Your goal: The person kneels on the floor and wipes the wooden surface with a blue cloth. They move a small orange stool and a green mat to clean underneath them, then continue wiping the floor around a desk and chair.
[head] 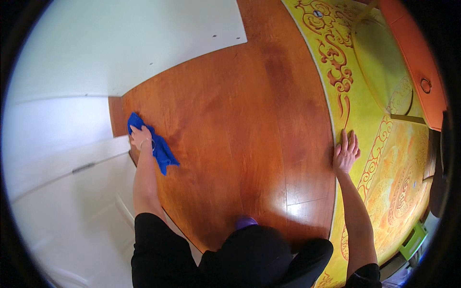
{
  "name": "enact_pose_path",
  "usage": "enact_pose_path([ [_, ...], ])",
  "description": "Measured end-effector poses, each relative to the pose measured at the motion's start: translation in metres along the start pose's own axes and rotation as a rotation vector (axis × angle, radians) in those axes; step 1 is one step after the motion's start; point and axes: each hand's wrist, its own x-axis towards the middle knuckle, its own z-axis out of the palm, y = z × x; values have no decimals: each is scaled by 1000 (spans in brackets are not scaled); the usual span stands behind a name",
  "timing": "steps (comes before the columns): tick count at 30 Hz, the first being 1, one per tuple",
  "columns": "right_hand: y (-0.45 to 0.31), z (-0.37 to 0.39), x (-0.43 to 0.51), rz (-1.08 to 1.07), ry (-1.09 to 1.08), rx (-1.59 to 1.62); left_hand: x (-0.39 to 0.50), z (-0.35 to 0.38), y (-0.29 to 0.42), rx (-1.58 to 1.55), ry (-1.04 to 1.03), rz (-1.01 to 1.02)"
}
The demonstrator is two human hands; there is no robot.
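A blue cloth (164, 151) lies bunched on the reddish-brown wood floor (223, 118), close to the corner by the white baseboard. My left hand (140, 136) presses on its upper part, with the fingers partly over the fabric; a thin bracelet circles that wrist. The cloth's lower end trails towards the middle of the floor. On the right, my right hand (346, 153) rests flat with fingers spread on the edge of a yellow patterned rug (363, 151), holding nothing.
A white panel (180, 28) stands at the upper left, a white door (72, 216) at the lower left. Orange furniture with a ring pull (414, 54) and a clear yellowish rounded object (381, 61) are at the upper right. A green plastic item (414, 241) sits lower right.
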Motion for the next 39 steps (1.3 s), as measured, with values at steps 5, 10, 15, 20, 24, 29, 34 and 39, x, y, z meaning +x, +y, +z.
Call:
enact_pose_path([
  [5,1,-3,1,-10,3,-1,-39,-9,171,-140,60,466],
  [10,16,0,-6,10,-21,-54,-184,-49,302,-346,-219,744],
  [15,21,-55,33,-51,-539,154,-272,-45,320,-477,-333,1272],
  [20,71,-208,88,-419,-640,116,-290,-49,221,-806,-530,1109],
  [24,160,-272,28,-246,-591,171,-205,-72,137,-846,-214,726],
  [29,199,-182,-26,72,-638,402,-57,5,-26,-241,-67,281],
  [34,107,-190,-3,9,-744,365,71,37,-19,285,-72,365],
  [39,106,-200,2,223,-667,575,126,27,28,-36,68,-1],
])
